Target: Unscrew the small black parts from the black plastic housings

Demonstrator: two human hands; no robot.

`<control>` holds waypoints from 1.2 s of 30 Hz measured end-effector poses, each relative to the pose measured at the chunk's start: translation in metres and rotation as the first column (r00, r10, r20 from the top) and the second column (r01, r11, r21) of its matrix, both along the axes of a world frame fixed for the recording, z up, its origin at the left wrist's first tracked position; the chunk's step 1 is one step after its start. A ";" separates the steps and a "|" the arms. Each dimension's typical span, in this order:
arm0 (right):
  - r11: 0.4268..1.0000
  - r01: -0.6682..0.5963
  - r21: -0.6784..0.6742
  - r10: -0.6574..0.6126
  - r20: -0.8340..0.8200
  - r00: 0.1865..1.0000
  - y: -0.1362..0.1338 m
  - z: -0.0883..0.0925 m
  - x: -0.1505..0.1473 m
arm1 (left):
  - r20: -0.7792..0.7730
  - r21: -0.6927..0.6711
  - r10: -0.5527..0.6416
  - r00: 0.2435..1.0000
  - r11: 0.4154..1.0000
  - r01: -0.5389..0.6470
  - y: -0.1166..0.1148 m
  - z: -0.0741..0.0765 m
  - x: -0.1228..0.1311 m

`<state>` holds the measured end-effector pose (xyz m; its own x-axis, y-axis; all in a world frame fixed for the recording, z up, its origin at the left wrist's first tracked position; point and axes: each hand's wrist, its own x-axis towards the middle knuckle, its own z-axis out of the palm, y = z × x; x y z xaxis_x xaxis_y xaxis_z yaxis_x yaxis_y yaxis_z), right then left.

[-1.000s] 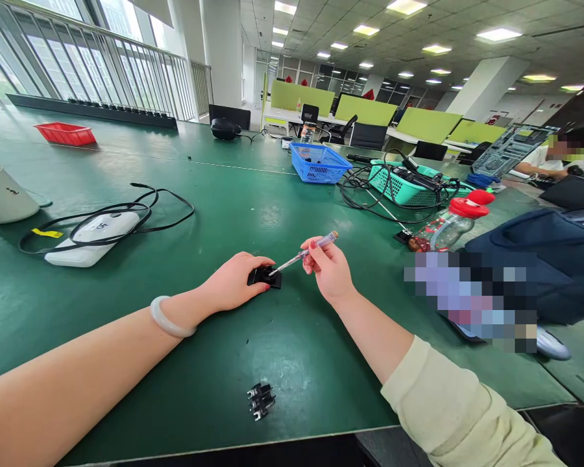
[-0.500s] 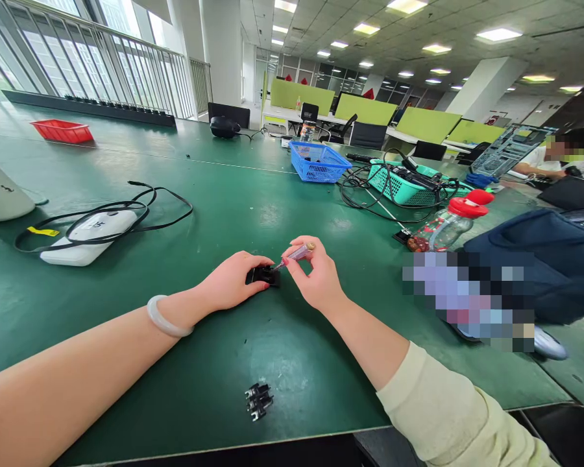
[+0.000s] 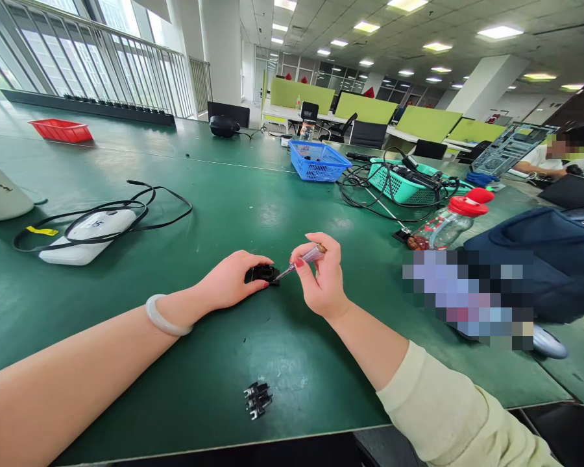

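My left hand [image 3: 231, 280] presses a small black plastic part [image 3: 263, 274] flat against the green table [image 3: 224, 207], fingers curled over it. My right hand [image 3: 321, 279] pinches a thin screwdriver with a clear pinkish handle [image 3: 305, 258], its metal tip resting on the black part. A white bangle [image 3: 163, 318] circles my left wrist. Near the table's front edge lies a small cluster of black metal-pronged pieces [image 3: 257, 399], apart from both hands.
A white device wrapped in black cable [image 3: 85, 227] lies to the left, with a red tray [image 3: 61, 130] far back. A blue basket [image 3: 318, 162], a teal basket with cables [image 3: 409, 181], a red-capped bottle [image 3: 448, 224] and a dark bag [image 3: 540, 259] stand right. Another person sits far right.
My right hand has drawn in toward the black part and the screwdriver has tilted more steeply, its handle closer to my fingers. The left hand has stayed on the part.
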<state>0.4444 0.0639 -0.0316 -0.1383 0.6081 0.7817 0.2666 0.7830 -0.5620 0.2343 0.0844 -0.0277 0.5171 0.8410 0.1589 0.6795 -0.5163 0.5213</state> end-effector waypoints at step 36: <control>0.951 0.147 -0.272 -0.215 -0.240 0.947 0.022 0.001 0.015 | -0.591 0.126 0.184 0.785 0.983 -0.136 -0.032 0.032 -0.017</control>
<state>0.4591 0.0856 -0.0309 0.1826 0.7815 0.5966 0.2065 0.5627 -0.8004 0.2168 0.0525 0.0042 0.3878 0.9188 -0.0733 0.9186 -0.3918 -0.0510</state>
